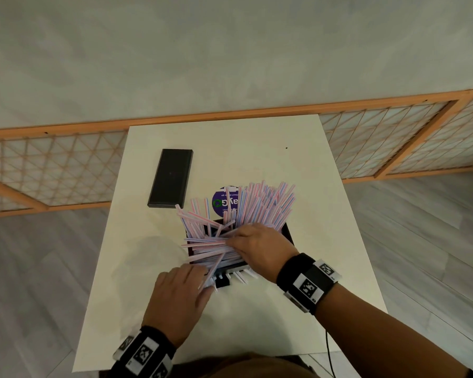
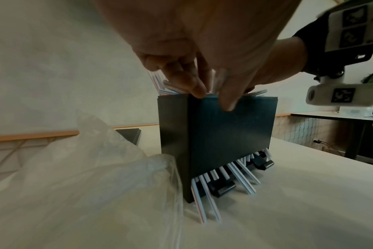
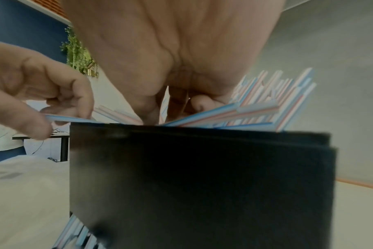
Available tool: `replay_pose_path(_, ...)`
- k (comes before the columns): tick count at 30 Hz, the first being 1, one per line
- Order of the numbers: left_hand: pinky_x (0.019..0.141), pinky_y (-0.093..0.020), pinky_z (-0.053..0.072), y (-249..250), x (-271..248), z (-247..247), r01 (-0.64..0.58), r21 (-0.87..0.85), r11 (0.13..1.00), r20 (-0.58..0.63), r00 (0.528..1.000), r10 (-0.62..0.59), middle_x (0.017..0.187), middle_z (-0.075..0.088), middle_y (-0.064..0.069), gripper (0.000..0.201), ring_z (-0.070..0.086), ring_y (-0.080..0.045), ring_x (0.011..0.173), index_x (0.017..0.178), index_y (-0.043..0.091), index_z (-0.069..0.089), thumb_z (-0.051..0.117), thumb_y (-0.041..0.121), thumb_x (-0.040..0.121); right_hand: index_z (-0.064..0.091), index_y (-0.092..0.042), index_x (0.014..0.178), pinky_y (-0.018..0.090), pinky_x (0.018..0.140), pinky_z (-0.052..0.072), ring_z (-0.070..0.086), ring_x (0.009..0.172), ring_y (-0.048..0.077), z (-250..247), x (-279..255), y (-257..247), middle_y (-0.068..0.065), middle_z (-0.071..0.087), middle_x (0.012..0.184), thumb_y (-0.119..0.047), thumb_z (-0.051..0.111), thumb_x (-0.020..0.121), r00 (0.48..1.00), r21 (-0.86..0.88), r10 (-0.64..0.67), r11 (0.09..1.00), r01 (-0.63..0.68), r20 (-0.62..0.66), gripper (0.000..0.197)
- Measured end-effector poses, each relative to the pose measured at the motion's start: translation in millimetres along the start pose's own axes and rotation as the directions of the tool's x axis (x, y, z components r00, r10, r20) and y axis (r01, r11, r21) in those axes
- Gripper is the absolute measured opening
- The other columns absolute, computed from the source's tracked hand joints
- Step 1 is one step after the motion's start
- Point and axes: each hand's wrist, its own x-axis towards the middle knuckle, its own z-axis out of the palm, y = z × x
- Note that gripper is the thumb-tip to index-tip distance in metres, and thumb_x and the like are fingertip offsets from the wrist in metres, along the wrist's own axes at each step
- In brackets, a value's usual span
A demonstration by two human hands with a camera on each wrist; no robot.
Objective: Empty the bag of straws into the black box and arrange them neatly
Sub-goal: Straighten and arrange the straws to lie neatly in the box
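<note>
The straws (image 1: 246,211), striped pink and blue, stood in a tangle in the black box (image 2: 228,139) just below the middle of the head view; many fanned upward toward the upper right, others lay crosswise over the rim, and some poked out through the slot at its base. The bag (image 2: 79,160) lay slack and clear at the lower left of the left wrist view, apparently emptied, so the arranging step seemed in hand. The right hand (image 1: 260,246) reached into the pile with fingers curled among the crossed straws; whether it actually gripped any I could not tell. The left hand (image 1: 180,293) pinched a single stray straw at the box's near left corner. Next, the crossed straws likely needed turning parallel and settling down. A black lid (image 1: 171,178) lay on the table (image 1: 325,241) at upper left, a purple round label (image 1: 224,201) behind the box. The tangle itself blocked tidy stacking.
</note>
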Motion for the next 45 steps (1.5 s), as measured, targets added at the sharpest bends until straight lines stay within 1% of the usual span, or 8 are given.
replay_pose_path(6, 0.063, -0.038, 0.049, -11, -12, -15, -0.009, 0.085, 0.996, -0.004, 1.0, 0.009, 0.086, 0.07, 0.004, 0.038, 0.064, -0.024, 0.067, 0.109, 0.022, 0.072, 0.038, 0.036, 0.098, 0.07, -0.031, 0.117, 0.04, 0.068, 0.058, 0.063, 0.086, 0.026, -1, 3, -2, -0.004, 0.063, 0.1, -0.018, 0.061, 0.095, 0.997, -0.052, 0.076, 0.996, -0.077, -0.016, 0.028)
replay_pose_path(12, 0.065, -0.037, 0.042, -29, -33, -37, 0.01, -0.021, 1.0, -0.033, 0.999, -0.01, 0.091, 0.062, 0.006, 0.029, 0.058, -0.021, 0.073, 0.104, 0.024, 0.071, 0.046, 0.037, 0.099, 0.068, -0.021, 0.122, 0.042, 0.082, 0.059, 0.066, 0.095, 0.025, 2, -2, -2, 0.001, 0.065, 0.11, -0.013, 0.059, 0.096, 0.997, 0.02, 0.065, 0.998, -0.064, -0.04, 0.028)
replay_pose_path(16, 0.072, -0.035, 0.041, -20, -17, -50, -0.109, -0.075, 0.991, -0.088, 0.991, 0.102, 0.096, 0.059, 0.006, 0.021, 0.058, -0.019, 0.081, 0.099, 0.023, 0.071, 0.053, 0.034, 0.097, 0.07, -0.02, 0.115, 0.04, 0.078, 0.057, 0.063, 0.091, 0.023, -15, -11, -5, 0.0, 0.063, 0.105, -0.014, 0.057, 0.098, 0.984, 0.07, 0.081, 0.995, -0.071, -0.156, 0.022)
replay_pose_path(22, 0.075, -0.035, 0.044, 6, 35, -34, -0.115, -0.079, 0.99, -0.084, 0.991, 0.108, 0.104, 0.06, 0.004, 0.016, 0.059, -0.022, 0.087, 0.105, 0.024, 0.071, 0.057, 0.03, 0.098, 0.069, -0.016, 0.118, 0.043, 0.073, 0.056, 0.062, 0.09, 0.027, -39, -17, -7, 0.002, 0.063, 0.11, -0.009, 0.059, 0.096, 0.95, 0.066, 0.091, 0.995, -0.075, -0.299, 0.026)
replay_pose_path(27, 0.091, -0.037, 0.047, 18, 63, -12, -0.052, -0.069, 0.996, -0.072, 0.996, 0.047, 0.117, 0.059, 0.001, 0.034, 0.057, -0.023, 0.105, 0.124, 0.022, 0.066, 0.055, 0.04, 0.098, 0.06, -0.021, 0.131, 0.042, 0.074, 0.057, 0.065, 0.092, 0.026, -27, 1, -1, 0.0, 0.056, 0.122, -0.01, 0.054, 0.095, 1.0, -0.069, 0.014, 0.998, -0.014, -0.004, 0.038)
replay_pose_path(32, 0.1, -0.04, 0.046, 13, 61, 2, -0.159, -0.027, 0.987, 0.007, 0.987, 0.16, 0.13, 0.059, -0.001, 0.039, 0.056, -0.024, 0.117, 0.129, 0.026, 0.065, 0.047, 0.046, 0.101, 0.054, -0.016, 0.13, 0.037, 0.068, 0.047, 0.067, 0.093, 0.031, -37, 18, -6, 0.006, 0.054, 0.121, -0.016, 0.045, 0.099, 0.955, -0.279, 0.176, 0.955, -0.105, 0.241, 0.032)
replay_pose_path(39, 0.09, -0.039, 0.053, 10, 59, 13, -0.141, -0.012, 0.99, 0.054, 0.988, 0.142, 0.121, 0.067, 0.004, 0.04, 0.059, -0.022, 0.109, 0.129, 0.025, 0.066, 0.041, 0.039, 0.102, 0.059, -0.012, 0.118, 0.043, 0.074, 0.055, 0.068, 0.092, 0.032, -32, 34, -20, 0.009, 0.063, 0.115, -0.015, 0.043, 0.103, 0.907, -0.331, 0.221, 0.938, -0.098, 0.358, 0.023)
replay_pose_path(45, 0.087, -0.041, 0.055, 11, 60, 12, -0.116, -0.032, 0.993, 0.073, 0.99, 0.118, 0.115, 0.068, 0.002, 0.04, 0.062, -0.024, 0.103, 0.124, 0.024, 0.069, 0.041, 0.04, 0.102, 0.058, -0.013, 0.118, 0.037, 0.066, 0.043, 0.065, 0.09, 0.029, -51, 21, -21, 0.007, 0.056, 0.116, -0.012, 0.043, 0.099, 0.934, -0.346, 0.208, 0.933, -0.1, 0.291, 0.024)
